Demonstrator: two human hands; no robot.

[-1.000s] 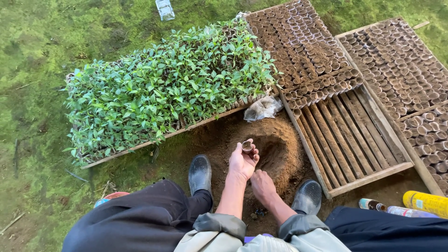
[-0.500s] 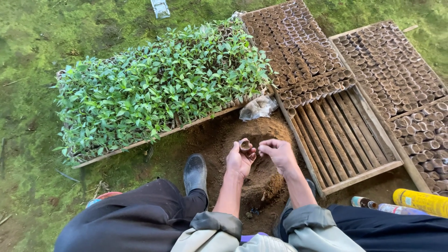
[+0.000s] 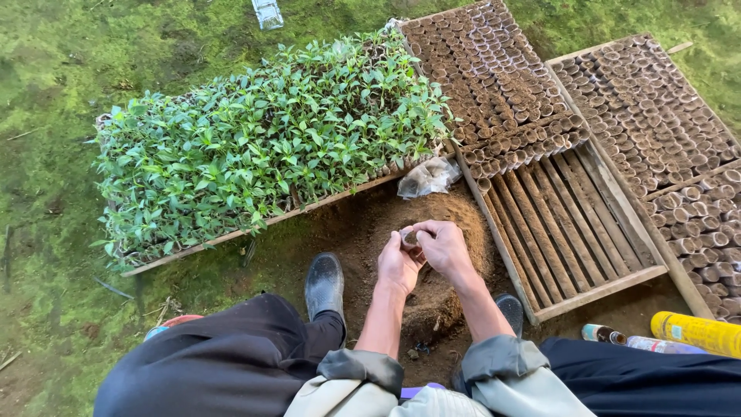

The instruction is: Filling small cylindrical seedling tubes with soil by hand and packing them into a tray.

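Observation:
My left hand [image 3: 397, 264] holds a small round soil-filled pot [image 3: 410, 238] over a mound of brown soil [image 3: 455, 224]. My right hand [image 3: 443, 245] is closed over the pot's top, its fingers pressing on it. Both hands are together in front of my knees. A wooden tray of green seedlings [image 3: 262, 147] lies to the left beyond the soil. A slatted wooden tray [image 3: 563, 224] to the right is partly filled with rows of small brown pots [image 3: 494, 85].
A second wooden tray of pots [image 3: 664, 131] lies at far right. A crumpled clear plastic bag [image 3: 428, 177] sits by the soil. My dark shoes [image 3: 324, 286] flank the mound. A yellow can [image 3: 695, 332] and small bottles [image 3: 617, 337] lie at lower right. Grass surrounds everything.
My right hand rose from the soil mound and came onto the pot held in my left hand. The left hand has stayed over the mound with the pot.

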